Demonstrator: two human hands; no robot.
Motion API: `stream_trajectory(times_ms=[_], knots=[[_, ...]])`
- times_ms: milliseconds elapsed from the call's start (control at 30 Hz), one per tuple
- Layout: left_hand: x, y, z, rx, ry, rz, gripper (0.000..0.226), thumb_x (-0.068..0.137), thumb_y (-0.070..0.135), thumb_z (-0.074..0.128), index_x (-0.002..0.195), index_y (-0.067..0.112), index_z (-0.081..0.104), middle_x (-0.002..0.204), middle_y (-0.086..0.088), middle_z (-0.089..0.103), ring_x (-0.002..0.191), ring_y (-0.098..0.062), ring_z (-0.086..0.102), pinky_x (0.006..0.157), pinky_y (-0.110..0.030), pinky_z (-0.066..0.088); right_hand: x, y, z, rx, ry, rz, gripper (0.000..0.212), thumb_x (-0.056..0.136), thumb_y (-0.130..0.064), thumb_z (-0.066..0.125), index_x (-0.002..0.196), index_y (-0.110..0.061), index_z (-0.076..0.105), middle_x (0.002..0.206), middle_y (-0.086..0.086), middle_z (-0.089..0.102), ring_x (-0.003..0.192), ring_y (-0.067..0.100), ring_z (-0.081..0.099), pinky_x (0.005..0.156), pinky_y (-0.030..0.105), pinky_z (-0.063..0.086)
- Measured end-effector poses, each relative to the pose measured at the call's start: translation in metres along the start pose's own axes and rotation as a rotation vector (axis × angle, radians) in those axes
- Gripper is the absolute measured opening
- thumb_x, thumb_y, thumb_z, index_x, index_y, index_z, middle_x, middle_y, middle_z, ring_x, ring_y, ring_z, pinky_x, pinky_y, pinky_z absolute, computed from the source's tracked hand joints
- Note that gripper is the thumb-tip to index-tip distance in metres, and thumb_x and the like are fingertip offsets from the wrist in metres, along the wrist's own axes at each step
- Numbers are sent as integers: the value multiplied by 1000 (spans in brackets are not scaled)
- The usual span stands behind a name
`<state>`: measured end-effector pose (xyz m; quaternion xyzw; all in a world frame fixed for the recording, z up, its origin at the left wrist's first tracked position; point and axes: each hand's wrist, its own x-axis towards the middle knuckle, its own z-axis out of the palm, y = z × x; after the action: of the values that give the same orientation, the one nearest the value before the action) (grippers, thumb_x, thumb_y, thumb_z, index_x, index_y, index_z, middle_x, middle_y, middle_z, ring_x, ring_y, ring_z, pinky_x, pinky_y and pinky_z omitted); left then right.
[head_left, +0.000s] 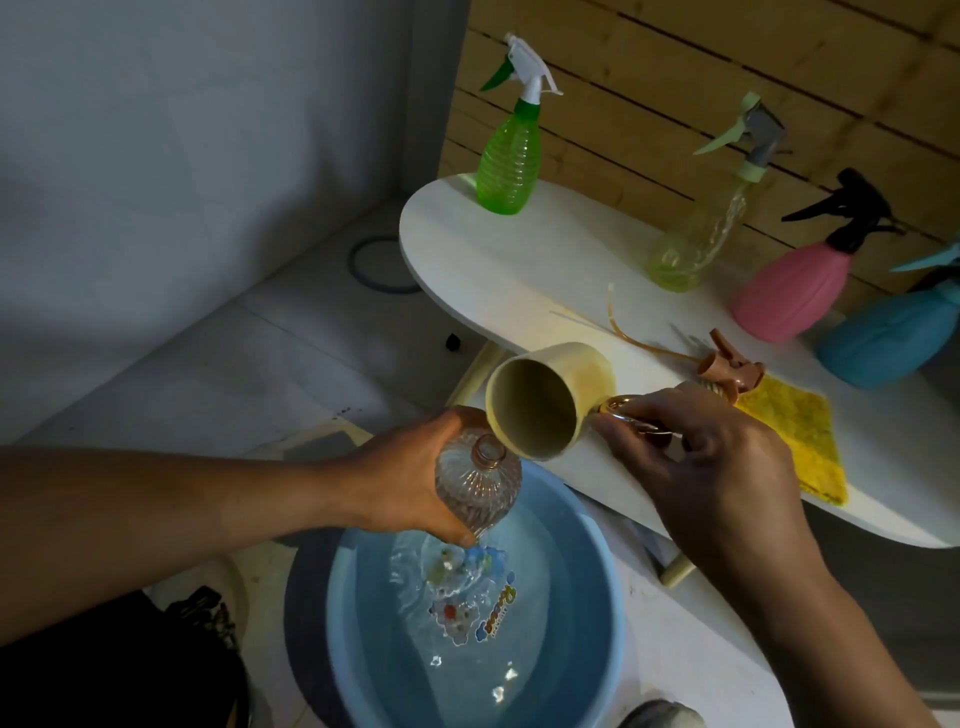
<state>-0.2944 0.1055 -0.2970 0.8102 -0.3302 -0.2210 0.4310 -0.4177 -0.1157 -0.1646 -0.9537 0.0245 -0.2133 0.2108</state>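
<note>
Currently the left hand (410, 478) grips a clear ribbed bottle (478, 480), cap off, directly above the blue basin (597, 597) of water. Right hand (691, 457) pinches the handle of a cream cup (550, 400), tipped on its side, rim touching the bottle neck, above the basin's far edge. Beyond the basin, a white table (519, 260) carries four spray bottles, a brown spray head (732, 369) and a yellow cloth (800, 436).
</note>
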Motion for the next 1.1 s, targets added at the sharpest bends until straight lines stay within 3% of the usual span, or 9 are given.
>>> stream_trajectory(times_ms=[133,467,633,1100], knots=[[1,-1,-1,12,-14,13,110,52,40,102,141,45,37,129,25,57,117,3,60,96,-27,57,-1,-1,1,-31,3,-49,27,91,-48,62,98,-27,78,85,-12,66,78,12,61,60,42,52],[2,-1,0,19,-3,40,112,54,36,102,145,41,36,131,25,56,119,1,59,92,-15,54,-2,-4,2,-117,58,-145,24,97,-45,64,96,-24,77,85,-8,67,77,15,63,55,41,51],[3,-2,1,1,-16,60,111,55,38,102,144,43,36,133,23,57,121,-2,60,98,-29,57,-2,-5,2,-138,63,-163,27,96,-47,61,96,-25,76,89,-8,68,80,16,63,56,41,51],[7,-4,1,12,2,91,109,52,42,102,141,44,39,132,21,58,121,-5,61,99,-33,57,-3,-8,-2,-226,146,-286,21,97,-37,65,94,-20,77,88,-1,69,77,26,64,54,39,49]])
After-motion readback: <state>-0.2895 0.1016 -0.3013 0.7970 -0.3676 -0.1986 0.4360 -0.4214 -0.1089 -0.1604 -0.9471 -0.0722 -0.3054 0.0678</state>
